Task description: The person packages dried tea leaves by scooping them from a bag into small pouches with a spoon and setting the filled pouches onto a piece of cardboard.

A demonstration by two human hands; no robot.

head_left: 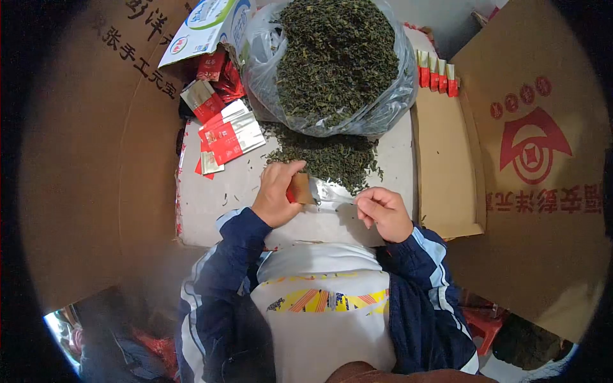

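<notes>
My left hand (276, 194) is closed around a small red and gold sachet (302, 190), its open side facing right. A shiny silver piece (333, 195), perhaps a scoop, lies between the sachet and my right hand (384, 212). My right thumb and fingers are pinched at the right end of this silver piece; its exact kind is unclear. Just beyond both hands, loose dark green tea leaves (332, 158) are spread on the pale tabletop (223, 220). Behind them stands a clear plastic bag (262, 86) heaped with more tea leaves (335, 57).
Flat red and silver sachets (233, 137) lie at the left, by a tipped white and blue carton (203, 32) with red packets inside. Several upright sachets (434, 73) stand in a row on a cardboard box (447, 159). Tall cardboard walls (83, 159) flank both sides.
</notes>
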